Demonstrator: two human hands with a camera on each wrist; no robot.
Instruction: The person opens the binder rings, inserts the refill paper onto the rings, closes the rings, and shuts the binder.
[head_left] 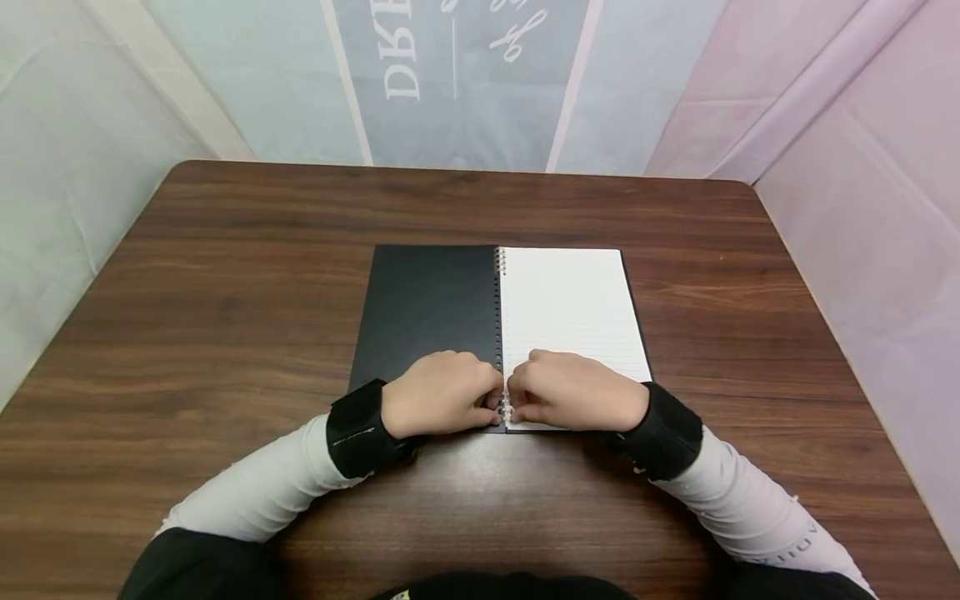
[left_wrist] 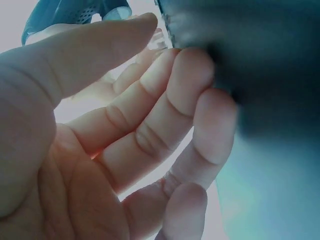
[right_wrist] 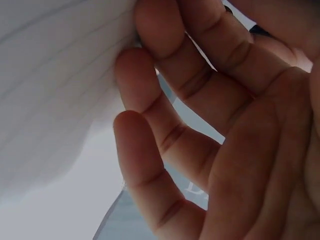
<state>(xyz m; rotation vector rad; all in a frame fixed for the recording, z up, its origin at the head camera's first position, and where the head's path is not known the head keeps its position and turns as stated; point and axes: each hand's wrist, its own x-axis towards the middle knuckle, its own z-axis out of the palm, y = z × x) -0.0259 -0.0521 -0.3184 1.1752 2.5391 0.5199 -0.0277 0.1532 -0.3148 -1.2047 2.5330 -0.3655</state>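
A spiral notebook [head_left: 562, 300] lies open on the table, with its black cover [head_left: 431, 308] to the left and a white lined page to the right. Over the lower part of the cover, close to the coil binding [head_left: 497, 317], is my left hand [head_left: 442, 392]. Its bent fingertips touch the dark cover in the left wrist view, and the thumb stands apart from them. My right hand [head_left: 573, 390] mirrors it on the page's lower left. In the right wrist view its loosely bent fingertips meet the lined page [right_wrist: 55, 100]. The hands hide the binding's lower end in part.
The brown wood-grain table [head_left: 187, 333] extends around the notebook, with rounded far corners. Printed fabric [head_left: 480, 108] hangs behind its far edge, and pale curtains [head_left: 862, 208] flank both sides. Black bands [head_left: 663, 429] wrap both wrists.
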